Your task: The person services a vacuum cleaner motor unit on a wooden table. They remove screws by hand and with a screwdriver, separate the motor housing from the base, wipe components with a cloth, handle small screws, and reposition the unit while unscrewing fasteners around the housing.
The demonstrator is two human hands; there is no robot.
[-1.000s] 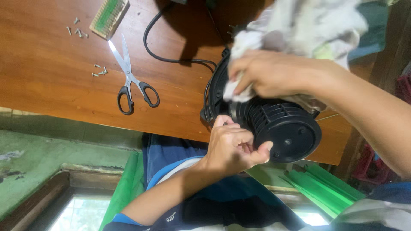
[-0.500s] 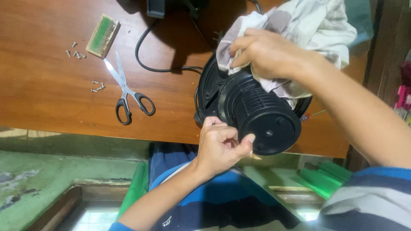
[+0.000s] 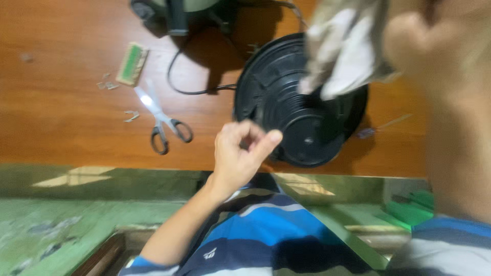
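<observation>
On the wooden table (image 3: 61,102), near its front edge and right of centre, sits a round black housing (image 3: 299,107), ribbed in rings, its flat circular face turned up toward the camera so that its axis runs roughly along the line of sight; a black cord (image 3: 189,89) curls from its left side toward dark equipment (image 3: 176,13) at the table's far edge; over the housing's upper right part hangs a pale crumpled cloth (image 3: 342,56), gripped in the right hand (image 3: 414,41), which is close to the lens and blurred, so how its fingers close I cannot tell; the left hand (image 3: 240,153) rises from below on a bare forearm, wrist bent, fingers curled loosely with thumb and forefinger tips drawn near each other just beside the housing's lower left rim, pinching nothing that shows; left of the housing lie scissors (image 3: 163,122) with black handles, blades pointing up-left; beyond them a small green-faced block (image 3: 132,63) and scattered small bits (image 3: 110,86)
</observation>
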